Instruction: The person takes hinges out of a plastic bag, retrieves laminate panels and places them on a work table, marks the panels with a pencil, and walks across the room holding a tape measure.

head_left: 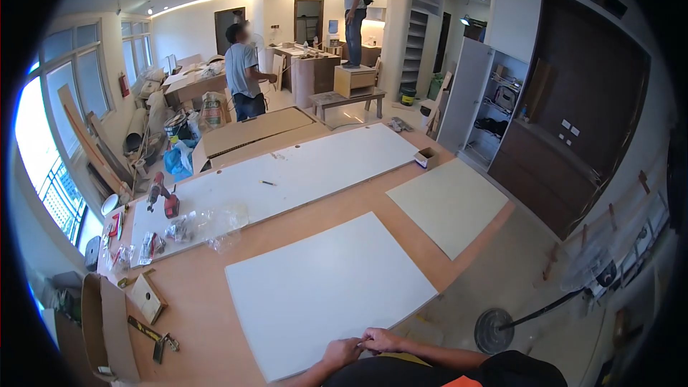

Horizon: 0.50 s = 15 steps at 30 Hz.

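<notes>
My left hand and my right hand meet close to my body, above the near edge of a white panel. The fingers of both are closed and pressed together at the tips. Whatever small thing may be between them is too small to make out. The white panel lies flat on the brown worktop. Beyond it stretches a long white board with a pencil-like marker on it. To the right lies a cream-coloured panel.
A red cordless drill and bagged hardware sit at the left. Nearer are a hammer and a cardboard box. One person stands beyond the worktop; another stands on a wooden box on a bench.
</notes>
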Each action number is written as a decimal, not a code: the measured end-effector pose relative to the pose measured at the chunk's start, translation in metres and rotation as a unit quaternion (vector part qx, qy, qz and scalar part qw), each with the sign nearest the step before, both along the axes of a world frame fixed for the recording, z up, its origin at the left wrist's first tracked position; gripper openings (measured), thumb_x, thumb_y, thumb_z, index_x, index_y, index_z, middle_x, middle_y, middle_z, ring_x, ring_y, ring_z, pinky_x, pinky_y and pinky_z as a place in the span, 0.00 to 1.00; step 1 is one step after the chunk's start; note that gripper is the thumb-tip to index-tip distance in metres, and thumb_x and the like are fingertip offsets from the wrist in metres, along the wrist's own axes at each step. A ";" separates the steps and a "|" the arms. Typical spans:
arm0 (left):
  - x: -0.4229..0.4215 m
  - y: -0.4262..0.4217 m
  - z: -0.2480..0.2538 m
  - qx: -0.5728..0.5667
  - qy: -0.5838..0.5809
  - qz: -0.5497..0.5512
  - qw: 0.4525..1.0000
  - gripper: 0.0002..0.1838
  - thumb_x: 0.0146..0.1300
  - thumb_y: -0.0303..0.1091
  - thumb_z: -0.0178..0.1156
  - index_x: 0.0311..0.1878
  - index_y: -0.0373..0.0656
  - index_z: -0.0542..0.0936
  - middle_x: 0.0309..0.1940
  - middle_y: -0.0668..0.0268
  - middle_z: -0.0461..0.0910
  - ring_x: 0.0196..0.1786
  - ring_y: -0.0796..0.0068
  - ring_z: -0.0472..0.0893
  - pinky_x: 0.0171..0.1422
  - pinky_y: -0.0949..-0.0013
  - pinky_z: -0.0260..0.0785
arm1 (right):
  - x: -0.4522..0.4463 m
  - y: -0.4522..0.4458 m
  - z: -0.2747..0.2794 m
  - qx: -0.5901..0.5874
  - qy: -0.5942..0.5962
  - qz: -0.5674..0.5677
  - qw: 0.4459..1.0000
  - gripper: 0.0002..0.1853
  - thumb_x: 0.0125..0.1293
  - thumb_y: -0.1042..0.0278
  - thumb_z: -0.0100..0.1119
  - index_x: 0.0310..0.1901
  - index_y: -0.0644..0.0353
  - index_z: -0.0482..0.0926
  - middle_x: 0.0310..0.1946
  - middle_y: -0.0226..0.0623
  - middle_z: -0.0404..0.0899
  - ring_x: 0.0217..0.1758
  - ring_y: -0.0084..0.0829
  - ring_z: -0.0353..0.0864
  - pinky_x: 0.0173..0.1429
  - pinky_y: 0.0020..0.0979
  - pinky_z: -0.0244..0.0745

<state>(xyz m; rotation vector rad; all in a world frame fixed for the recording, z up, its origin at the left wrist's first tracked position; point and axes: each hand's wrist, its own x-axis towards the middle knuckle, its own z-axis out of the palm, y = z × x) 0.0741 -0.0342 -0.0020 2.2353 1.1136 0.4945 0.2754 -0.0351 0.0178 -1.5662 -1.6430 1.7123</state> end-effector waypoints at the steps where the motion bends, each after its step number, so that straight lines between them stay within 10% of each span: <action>1: 0.004 -0.003 -0.003 -0.024 0.004 0.035 0.999 0.11 0.62 0.45 0.64 0.41 0.51 0.85 0.32 0.59 0.86 0.35 0.51 0.85 0.39 0.51 0.78 | 0.009 0.002 0.003 0.000 -0.005 0.027 1.000 0.13 0.73 0.60 0.57 0.48 0.63 0.77 0.28 0.34 0.81 0.27 0.22 0.80 0.31 0.27 0.75; 5: 0.012 -0.022 0.017 -0.185 -0.035 0.162 0.969 0.12 0.65 0.45 0.60 0.41 0.48 0.85 0.33 0.57 0.86 0.39 0.52 0.85 0.42 0.51 0.78 | 0.066 0.043 -0.033 0.205 -0.149 0.003 0.967 0.18 0.65 0.52 0.61 0.42 0.61 0.81 0.32 0.45 0.85 0.35 0.38 0.85 0.41 0.40 0.79; 6: 0.014 -0.026 -0.007 0.066 -0.095 0.115 0.987 0.11 0.61 0.42 0.62 0.32 0.45 0.84 0.31 0.57 0.84 0.40 0.53 0.83 0.42 0.52 0.76 | 0.076 0.055 -0.036 0.179 -0.205 -0.001 0.962 0.19 0.62 0.50 0.61 0.40 0.60 0.81 0.35 0.49 0.85 0.40 0.46 0.85 0.46 0.47 0.79; 8: 0.018 -0.022 -0.007 0.131 0.117 0.047 0.983 0.13 0.60 0.40 0.61 0.22 0.45 0.80 0.27 0.57 0.79 0.40 0.53 0.81 0.44 0.51 0.73 | 0.089 0.090 -0.038 0.188 -0.308 0.060 0.931 0.20 0.60 0.48 0.61 0.40 0.59 0.82 0.36 0.50 0.85 0.41 0.49 0.84 0.48 0.49 0.79; 11: 0.031 -0.044 0.020 -0.079 -0.108 0.236 0.962 0.10 0.64 0.38 0.62 0.32 0.41 0.81 0.33 0.51 0.82 0.38 0.46 0.81 0.43 0.49 0.74 | 0.084 0.117 -0.037 0.233 -0.330 0.133 0.905 0.23 0.53 0.42 0.70 0.33 0.57 0.83 0.32 0.49 0.85 0.36 0.48 0.85 0.42 0.46 0.80; 15: 0.042 -0.055 0.002 -0.074 -0.091 0.222 0.968 0.07 0.62 0.35 0.65 0.39 0.44 0.80 0.31 0.56 0.83 0.34 0.50 0.83 0.38 0.53 0.75 | 0.065 0.133 -0.033 0.199 -0.364 0.200 0.888 0.26 0.45 0.42 0.77 0.34 0.58 0.84 0.37 0.48 0.86 0.45 0.48 0.85 0.53 0.43 0.80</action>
